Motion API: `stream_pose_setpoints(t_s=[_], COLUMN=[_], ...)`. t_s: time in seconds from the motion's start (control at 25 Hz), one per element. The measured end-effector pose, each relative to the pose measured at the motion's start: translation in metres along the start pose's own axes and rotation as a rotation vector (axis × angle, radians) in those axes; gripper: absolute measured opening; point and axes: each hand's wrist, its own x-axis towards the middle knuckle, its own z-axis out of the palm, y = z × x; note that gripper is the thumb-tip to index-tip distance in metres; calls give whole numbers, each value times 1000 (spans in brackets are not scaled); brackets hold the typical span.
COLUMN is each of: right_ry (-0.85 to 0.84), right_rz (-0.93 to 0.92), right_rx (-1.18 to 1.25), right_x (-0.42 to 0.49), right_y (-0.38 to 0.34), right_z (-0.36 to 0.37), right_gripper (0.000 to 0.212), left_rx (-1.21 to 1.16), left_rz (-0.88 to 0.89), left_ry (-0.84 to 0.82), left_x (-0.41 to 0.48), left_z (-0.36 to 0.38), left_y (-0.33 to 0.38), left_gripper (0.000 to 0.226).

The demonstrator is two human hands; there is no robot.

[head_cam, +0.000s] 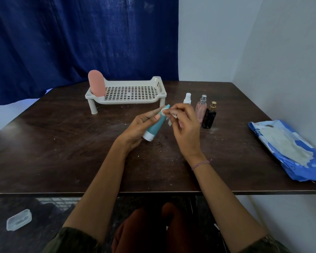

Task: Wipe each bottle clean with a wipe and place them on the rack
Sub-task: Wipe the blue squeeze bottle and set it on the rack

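Note:
My left hand (141,127) grips a teal tube bottle (156,125) with a white cap pointing down toward me, held tilted above the table. My right hand (183,125) pinches a small white wipe (169,118) against the tube's upper end. A cream slotted rack (128,93) stands on legs at the back of the dark table (62,143), and a pink bottle (97,83) stands at its left end. Right of my hands stand a white spray bottle (187,98), a pink perfume bottle (201,108) and a black perfume bottle (209,116).
A blue pack of wipes (288,150) lies open at the table's right side, near the wall. A blue curtain hangs behind the table. On the floor at the lower left sits a small clear plastic box (18,220). My knees are under the front edge.

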Motion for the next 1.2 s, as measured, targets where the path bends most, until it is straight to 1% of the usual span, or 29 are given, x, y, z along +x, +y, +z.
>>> stream_pose_setpoints(t_s=[0.08,0.16,0.2,0.32,0.4,0.56,0.64,0.72,0.8,0.92,1.08,1.2], right_ry=[85,120,107,42,50,27,32,62,80,70,46,21], right_rz=[96,150,140,88,80,25,37,86,165,313,465,541], right_rx=[14,35,24,5,8,18,29,54,112,237,316,343], right_x=[3,5,5,3,3,4,3,4,5,6,7,7], right_y=[1,1,1,-1,-2,-1,-1,0,1,1,2,3], right_z=[-3,-5,-5,-3,-3,-3,-3,-3,-4,-6,-6,-3], right_gripper=[15,15,14,15,15,16,16,14,14,15,17,18], left_rx=[95,202,226,238,264,221,210,213,212,156,96,63], left_rz=[16,55,71,120,153,183,166,133,114,93,68,71], left_ry=[-19,-47,-32,82,125,154,155,137,78,7,-20,-1], left_x=[-1,-2,-3,-1,1,3,3,1,-1,-4,-5,-4], left_z=[1,4,5,6,5,4,5,6,7,7,6,5], left_y=[-1,-2,-3,-4,-5,-5,-5,-3,-2,0,1,0], left_gripper=[33,38,38,42,47,39,37,33,30,35,34,40])
